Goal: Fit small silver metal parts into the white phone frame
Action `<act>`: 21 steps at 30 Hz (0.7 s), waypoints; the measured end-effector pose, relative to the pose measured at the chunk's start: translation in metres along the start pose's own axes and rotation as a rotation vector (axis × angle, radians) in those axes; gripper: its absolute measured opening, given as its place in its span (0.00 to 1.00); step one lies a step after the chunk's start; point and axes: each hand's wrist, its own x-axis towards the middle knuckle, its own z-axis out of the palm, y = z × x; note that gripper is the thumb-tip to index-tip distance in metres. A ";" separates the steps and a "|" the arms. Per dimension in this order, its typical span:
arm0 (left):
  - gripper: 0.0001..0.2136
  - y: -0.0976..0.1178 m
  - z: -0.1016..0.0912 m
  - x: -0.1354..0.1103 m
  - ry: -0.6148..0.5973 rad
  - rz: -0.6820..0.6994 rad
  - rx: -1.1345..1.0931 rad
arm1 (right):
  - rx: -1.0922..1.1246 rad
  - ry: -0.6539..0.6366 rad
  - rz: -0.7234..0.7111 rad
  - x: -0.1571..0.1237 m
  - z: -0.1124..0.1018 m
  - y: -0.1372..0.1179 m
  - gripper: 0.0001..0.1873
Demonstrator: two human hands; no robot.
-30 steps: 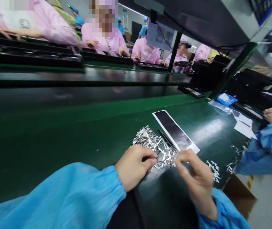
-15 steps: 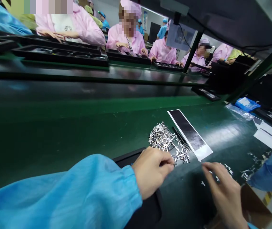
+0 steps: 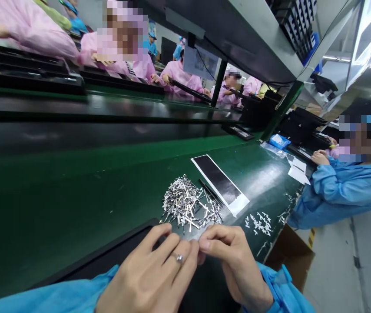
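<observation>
My left hand [image 3: 154,274], wearing a ring, reaches over the black tray [image 3: 107,251] with its fingers bent and their tips pressed close together. Against it, my right hand [image 3: 239,263] is closed in a pinch of thumb and forefinger. Whatever lies between the fingertips is too small and covered to make out. Just beyond both hands spreads a pile of small silvery strips [image 3: 181,202], some T-shaped. Dark thin rods [image 3: 210,191] lie beside the pile, along a sheet with a black panel and white border [image 3: 217,178].
Small white scraps [image 3: 260,224] are scattered near the bench's right edge. Below that edge stands a cardboard box [image 3: 291,250]. A co-worker in blue [image 3: 351,184] sits at the right. Above hangs a shelf [image 3: 237,37] on a green post [image 3: 283,108].
The view has swung right. My hands, apart before, have come together in front of the pile. My right hand has moved away from beside the white scraps.
</observation>
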 end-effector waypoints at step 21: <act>0.07 -0.026 -0.038 -0.028 -0.149 -0.787 -0.538 | -0.547 -0.219 -0.425 0.017 0.035 -0.009 0.07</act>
